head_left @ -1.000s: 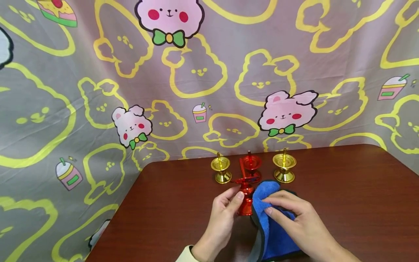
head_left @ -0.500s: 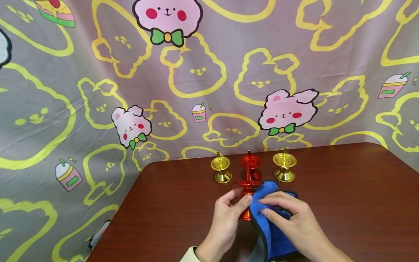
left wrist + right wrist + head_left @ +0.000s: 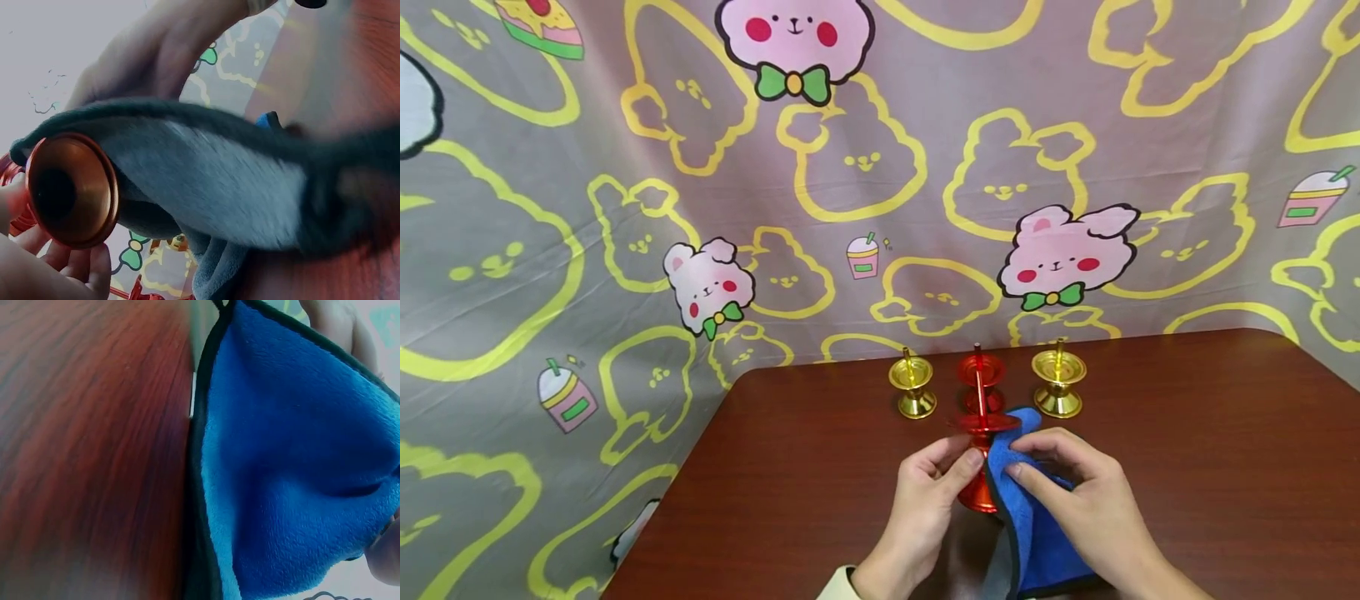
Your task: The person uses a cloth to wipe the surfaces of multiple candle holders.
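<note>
Red metal candle holder (image 3: 978, 467) is standing upright near the table's (image 3: 1187, 467) front, your left hand (image 3: 925, 492) is pinching its stem while your right hand (image 3: 1075, 492) is pressing, seemingly gripping, the blue cloth (image 3: 1037, 542) against it.

blue cloth (image 3: 1033, 533) hides the red candlestick's (image 3: 979, 467) right side.

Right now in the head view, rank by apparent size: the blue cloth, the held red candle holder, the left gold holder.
1. Blue cloth, largest.
2. Red candle holder; being nearer the camera may inflate it.
3. Left gold holder, smallest.
</note>
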`<state>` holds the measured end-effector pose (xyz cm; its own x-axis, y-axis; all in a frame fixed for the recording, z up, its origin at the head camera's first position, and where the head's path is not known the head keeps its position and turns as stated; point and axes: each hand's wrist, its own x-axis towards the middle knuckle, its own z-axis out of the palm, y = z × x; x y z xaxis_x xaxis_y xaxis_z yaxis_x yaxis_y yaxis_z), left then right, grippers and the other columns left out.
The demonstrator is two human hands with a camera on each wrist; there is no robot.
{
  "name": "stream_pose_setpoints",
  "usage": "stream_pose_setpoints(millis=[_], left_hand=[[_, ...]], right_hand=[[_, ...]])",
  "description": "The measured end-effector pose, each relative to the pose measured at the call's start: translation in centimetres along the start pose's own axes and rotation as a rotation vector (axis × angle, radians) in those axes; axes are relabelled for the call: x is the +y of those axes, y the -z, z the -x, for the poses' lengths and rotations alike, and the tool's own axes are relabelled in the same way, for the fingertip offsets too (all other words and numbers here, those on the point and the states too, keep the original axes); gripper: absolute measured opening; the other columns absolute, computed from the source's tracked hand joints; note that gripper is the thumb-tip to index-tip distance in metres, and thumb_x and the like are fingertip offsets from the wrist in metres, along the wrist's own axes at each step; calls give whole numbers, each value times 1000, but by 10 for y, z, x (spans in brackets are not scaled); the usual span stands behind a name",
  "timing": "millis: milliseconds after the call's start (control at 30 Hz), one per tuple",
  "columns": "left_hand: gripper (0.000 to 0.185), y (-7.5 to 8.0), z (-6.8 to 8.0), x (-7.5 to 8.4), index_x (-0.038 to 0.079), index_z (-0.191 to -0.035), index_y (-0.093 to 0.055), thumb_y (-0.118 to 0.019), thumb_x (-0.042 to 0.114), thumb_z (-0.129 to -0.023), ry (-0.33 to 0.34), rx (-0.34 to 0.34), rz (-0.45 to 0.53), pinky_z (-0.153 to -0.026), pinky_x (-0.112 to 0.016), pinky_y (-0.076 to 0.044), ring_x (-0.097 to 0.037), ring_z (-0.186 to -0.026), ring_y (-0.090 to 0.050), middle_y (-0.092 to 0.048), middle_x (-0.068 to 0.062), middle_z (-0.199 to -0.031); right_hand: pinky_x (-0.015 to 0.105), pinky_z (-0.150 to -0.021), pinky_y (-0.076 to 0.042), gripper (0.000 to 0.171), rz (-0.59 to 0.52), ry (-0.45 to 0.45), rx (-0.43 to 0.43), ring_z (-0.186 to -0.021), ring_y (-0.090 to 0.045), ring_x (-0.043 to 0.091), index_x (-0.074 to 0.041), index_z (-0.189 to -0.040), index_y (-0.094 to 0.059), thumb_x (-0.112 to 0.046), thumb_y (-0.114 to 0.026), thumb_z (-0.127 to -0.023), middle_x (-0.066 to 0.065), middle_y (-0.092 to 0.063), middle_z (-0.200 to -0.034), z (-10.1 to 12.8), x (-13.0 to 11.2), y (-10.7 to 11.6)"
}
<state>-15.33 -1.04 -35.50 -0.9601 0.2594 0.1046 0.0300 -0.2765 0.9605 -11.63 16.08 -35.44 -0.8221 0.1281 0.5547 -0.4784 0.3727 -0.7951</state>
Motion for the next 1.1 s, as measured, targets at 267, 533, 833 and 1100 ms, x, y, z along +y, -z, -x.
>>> stream_pose_setpoints(millis=[267, 533, 833, 1100], left_hand=[[29, 0, 3, -3, -8, -122, -67, -65, 6, -97, -47, -46, -17, -84, -24, -53, -10, -94, -66, -72, -14, -108], [27, 1, 1, -3, -15, -114, -66, -67, 5, -96, -72, 36, -16, -76, -22, -53, -8, -83, -64, -71, -3, -92], [29, 3, -2, 2, -13, -119, -65, -65, 6, -97, -50, 82, 23, -76, -24, -54, -12, -84, -66, -71, -9, -96], [32, 4, -2, 5, -13, -124, -62, -61, 7, -100, -39, 19, 31, -80, -24, -54, -11, -86, -66, -72, -6, -99]], right_hand=[[17, -74, -51, 19, 9, -39, 56, -86, -66, 9, -14, -104, -75, -5, -77, -88, -2, -71, -100, -3, -1, -4], [16, -79, -50, 29, 36, 50, -29, -93, -63, 7, -18, -110, -76, -2, -77, -86, -7, -70, -99, -1, -1, -6], [23, -74, -50, 32, 56, 169, -160, -92, -58, 10, -25, -107, -77, -1, -77, -85, -12, -65, -98, 0, -6, 3], [21, -79, -52, 26, -7, 92, -176, -95, -63, 10, -21, -108, -76, -3, -74, -89, -8, -70, -102, -3, 1, 8]])
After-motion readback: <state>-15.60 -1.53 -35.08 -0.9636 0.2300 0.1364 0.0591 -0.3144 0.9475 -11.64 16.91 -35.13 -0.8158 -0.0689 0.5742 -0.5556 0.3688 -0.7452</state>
